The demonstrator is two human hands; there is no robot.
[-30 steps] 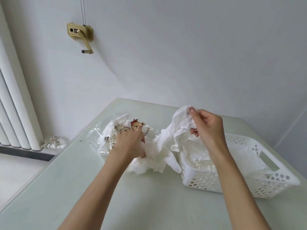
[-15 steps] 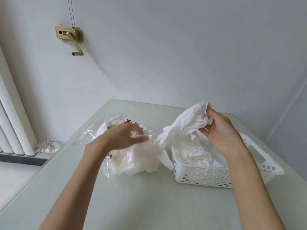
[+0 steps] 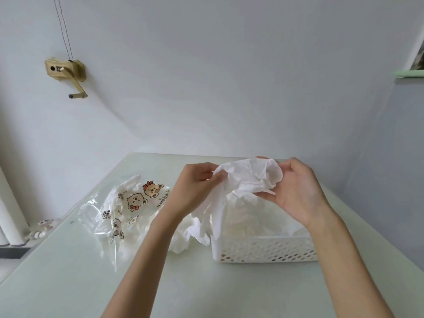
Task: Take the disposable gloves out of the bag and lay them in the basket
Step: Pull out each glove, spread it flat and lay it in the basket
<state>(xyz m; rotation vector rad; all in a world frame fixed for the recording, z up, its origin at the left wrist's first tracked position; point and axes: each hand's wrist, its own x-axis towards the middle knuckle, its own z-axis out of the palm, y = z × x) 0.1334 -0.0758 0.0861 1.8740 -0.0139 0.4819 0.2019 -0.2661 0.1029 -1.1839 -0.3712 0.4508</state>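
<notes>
Centrally in the frame, both hands hold one white glove (image 3: 249, 177) above the basket (image 3: 263, 250): left hand (image 3: 195, 187) pinches its left edge, right hand (image 3: 296, 189) grips its bunched cuff end. Basket, lower right of centre, contains crumpled white gloves. Left of it, the printed clear bag (image 3: 124, 210) lies on the table (image 3: 206, 290), more gloves spilling from its mouth.

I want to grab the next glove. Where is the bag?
The bag lies on the table's left side, left of the basket.
</notes>
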